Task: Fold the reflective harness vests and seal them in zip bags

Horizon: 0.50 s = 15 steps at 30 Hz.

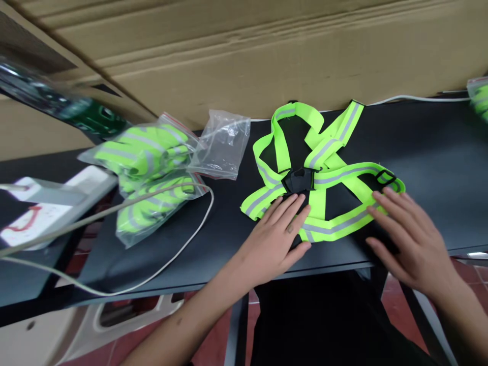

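Observation:
A neon yellow-green reflective vest (335, 231) made of elastic straps with grey stripes lies spread on the dark table. Its black plastic buckle (300, 180) sits near the middle and looks fastened. My left hand (280, 229) rests flat on the lower left straps, fingers just below the buckle. Over the lower right strap, close to a black slider (386, 177), is my right hand (414, 236), fingers stretched out and fingertips at the strap's edge. Neither hand grips anything.
Left of the vest lie bagged reflective vests (148, 152) and a clear plastic bag (221, 145). A pale cable (190, 239) loops from a white power strip (61, 203). Behind them are a green-labelled bottle (91, 114) and a cardboard wall (267, 61). Another bag (479, 99) is far right.

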Motion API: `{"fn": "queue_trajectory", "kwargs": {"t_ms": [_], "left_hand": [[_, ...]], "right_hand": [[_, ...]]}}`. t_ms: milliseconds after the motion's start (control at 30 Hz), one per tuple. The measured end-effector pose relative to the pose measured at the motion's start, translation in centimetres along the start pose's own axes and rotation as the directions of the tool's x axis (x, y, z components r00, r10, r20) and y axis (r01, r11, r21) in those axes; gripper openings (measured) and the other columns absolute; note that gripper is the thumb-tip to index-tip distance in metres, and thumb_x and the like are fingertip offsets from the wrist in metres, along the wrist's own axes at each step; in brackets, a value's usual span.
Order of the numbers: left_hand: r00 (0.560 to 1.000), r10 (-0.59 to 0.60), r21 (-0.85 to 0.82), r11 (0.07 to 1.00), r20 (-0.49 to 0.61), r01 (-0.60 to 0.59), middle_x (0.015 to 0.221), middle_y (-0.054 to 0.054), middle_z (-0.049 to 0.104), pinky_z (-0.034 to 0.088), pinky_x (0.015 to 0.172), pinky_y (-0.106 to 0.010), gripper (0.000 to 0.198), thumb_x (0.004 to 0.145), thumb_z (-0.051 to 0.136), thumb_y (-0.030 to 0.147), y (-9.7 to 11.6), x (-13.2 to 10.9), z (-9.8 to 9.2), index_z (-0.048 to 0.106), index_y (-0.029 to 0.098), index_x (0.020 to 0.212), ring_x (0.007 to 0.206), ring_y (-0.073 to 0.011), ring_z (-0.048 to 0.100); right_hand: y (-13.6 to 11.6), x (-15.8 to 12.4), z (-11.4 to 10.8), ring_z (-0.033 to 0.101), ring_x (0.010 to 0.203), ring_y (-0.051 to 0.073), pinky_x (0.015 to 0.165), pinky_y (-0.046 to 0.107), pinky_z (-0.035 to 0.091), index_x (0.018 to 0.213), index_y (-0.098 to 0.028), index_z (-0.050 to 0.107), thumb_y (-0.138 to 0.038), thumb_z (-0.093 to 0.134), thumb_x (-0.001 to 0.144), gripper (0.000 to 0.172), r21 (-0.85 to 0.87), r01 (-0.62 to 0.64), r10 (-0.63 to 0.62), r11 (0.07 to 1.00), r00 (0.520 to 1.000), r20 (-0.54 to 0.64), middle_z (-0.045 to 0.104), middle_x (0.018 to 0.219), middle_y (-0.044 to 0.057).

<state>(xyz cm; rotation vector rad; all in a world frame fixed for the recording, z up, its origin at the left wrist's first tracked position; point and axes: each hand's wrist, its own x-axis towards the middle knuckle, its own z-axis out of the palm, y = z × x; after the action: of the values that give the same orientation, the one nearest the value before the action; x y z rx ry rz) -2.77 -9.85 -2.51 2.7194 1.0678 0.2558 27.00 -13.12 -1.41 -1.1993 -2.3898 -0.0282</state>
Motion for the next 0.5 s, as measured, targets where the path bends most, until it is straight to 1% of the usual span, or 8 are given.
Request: {"fn": "queue_trajectory", "kwargs": {"t_ms": [67,100,167,267,333,400,500], "left_hand": [[0.999,0.014,-0.018,1.0,-0.038,-0.015,0.153,-0.018,0.046,0.033,0.118,-0.056,0.05,0.102,0.049,0.038,0.2,0.1,-0.1,0.045,0.011,0.144,0.148,-0.0333,0.033],[0.998,0.025,-0.03,0.999,-0.058,-0.027,0.147,-0.017,0.052,0.035,0.117,-0.057,0.046,0.101,0.05,0.036,0.2,0.2,-0.2,0.049,0.011,0.14,0.144,-0.0336,0.038],[0.995,0.047,-0.049,0.997,-0.091,-0.052,0.133,-0.016,0.061,0.041,0.112,-0.056,0.041,0.098,0.054,0.032,0.3,0.4,-0.4,0.053,0.011,0.133,0.133,-0.0328,0.049],[0.989,0.08,-0.029,0.996,-0.125,-0.084,0.118,-0.014,0.066,0.049,0.102,-0.051,0.039,0.094,0.057,0.028,0.4,0.8,-0.6,0.055,0.011,0.129,0.115,-0.0308,0.057],[0.985,0.103,0.017,0.995,-0.137,-0.102,0.113,-0.014,0.066,0.051,0.098,-0.05,0.037,0.092,0.057,0.026,0.4,0.9,-0.6,0.056,0.011,0.126,0.109,-0.0302,0.058],[0.982,0.119,0.063,0.992,-0.148,-0.111,0.109,-0.013,0.067,0.052,0.094,-0.049,0.035,0.091,0.057,0.023,0.4,0.9,-0.6,0.057,0.012,0.124,0.105,-0.0296,0.059],[0.979,0.128,0.103,0.988,-0.161,-0.112,0.106,-0.012,0.067,0.054,0.087,-0.046,0.03,0.091,0.057,0.023,0.2,0.7,-0.6,0.06,0.012,0.119,0.101,-0.0288,0.06]], "right_hand": [[1.8,-0.2,-0.7,0.038,0.146,0.037,0.118,0.063,0.033,0.156,-0.022,0.035,-0.026,0.063,0.091,0.072,-0.022,-0.071,0.07,0.997,0.997,-0.015,0.042,0.158,0.013],[2.6,-0.3,-1.0,0.038,0.146,0.038,0.117,0.063,0.034,0.156,-0.022,0.035,-0.027,0.063,0.091,0.071,-0.024,-0.086,0.086,0.996,0.996,0.001,0.045,0.157,0.013],[4.1,-0.3,-1.2,0.043,0.142,0.038,0.113,0.062,0.039,0.154,-0.022,0.039,-0.028,0.06,0.092,0.066,-0.027,-0.078,0.079,0.997,0.995,0.056,0.053,0.149,0.013],[5.7,-0.1,-1.3,0.056,0.128,0.037,0.102,0.057,0.049,0.144,-0.021,0.052,-0.025,0.059,0.092,0.052,-0.083,-0.014,0.023,0.996,0.993,0.119,0.068,0.127,0.012],[6.5,0.3,-1.4,0.061,0.12,0.034,0.096,0.053,0.051,0.134,-0.021,0.06,-0.022,0.058,0.092,0.042,-0.126,0.053,-0.035,0.991,0.989,0.143,0.072,0.115,0.011],[7.4,0.7,-1.8,0.062,0.116,0.033,0.094,0.052,0.052,0.128,-0.023,0.064,-0.021,0.056,0.094,0.035,-0.139,0.134,-0.111,0.981,0.981,0.159,0.074,0.11,0.009],[9.0,1.0,-2.6,0.064,0.113,0.03,0.094,0.049,0.051,0.128,-0.028,0.065,-0.02,0.053,0.097,0.035,-0.125,0.22,-0.196,0.968,0.964,0.18,0.075,0.111,0.005]]}}
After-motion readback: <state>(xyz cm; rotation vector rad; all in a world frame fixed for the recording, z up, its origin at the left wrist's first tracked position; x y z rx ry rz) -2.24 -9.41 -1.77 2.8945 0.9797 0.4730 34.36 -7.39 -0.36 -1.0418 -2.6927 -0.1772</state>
